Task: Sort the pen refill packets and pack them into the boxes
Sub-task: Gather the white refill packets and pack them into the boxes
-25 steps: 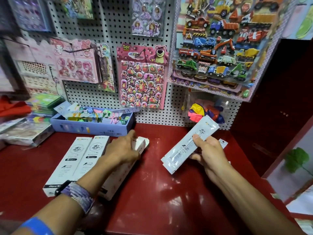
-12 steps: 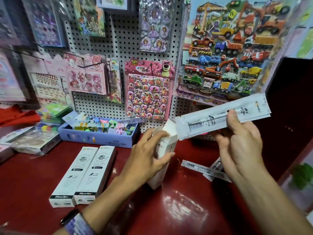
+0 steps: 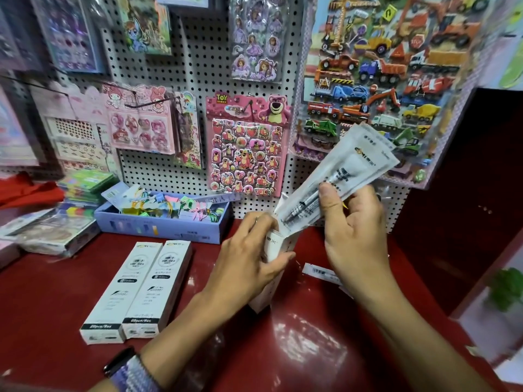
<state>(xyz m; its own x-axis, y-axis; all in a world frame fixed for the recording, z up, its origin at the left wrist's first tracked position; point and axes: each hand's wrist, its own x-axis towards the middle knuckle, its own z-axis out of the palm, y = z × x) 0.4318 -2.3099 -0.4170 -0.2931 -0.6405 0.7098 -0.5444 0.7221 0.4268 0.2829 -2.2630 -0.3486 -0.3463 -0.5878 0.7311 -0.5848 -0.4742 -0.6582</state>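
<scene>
We take the upright white refill box (image 3: 273, 274) on the red counter (image 3: 297, 349) as our landmark. Our left hand (image 3: 249, 267) wraps round its upper part, fingers and thumb curled against the sides near the open top, holding it standing on end. Above and to the right of the box, our right hand (image 3: 353, 230) pinches a clear pen refill packet (image 3: 339, 179) between thumb and fingers; the packet slants up to the right, and its lower end sits at the box's open mouth, touching the raised flap. Whether the tip is already inside we cannot tell. To the left of the box, two closed white refill boxes (image 3: 138, 290) lie flat, side by side and touching. Just right of the box, partly hidden behind our right wrist, more refill packets (image 3: 319, 271) lie on the counter. Behind the box and to the left stands a blue tray of colourful small items (image 3: 167, 216), against the pegboard (image 3: 198, 80) hung with sticker sheets.
</scene>
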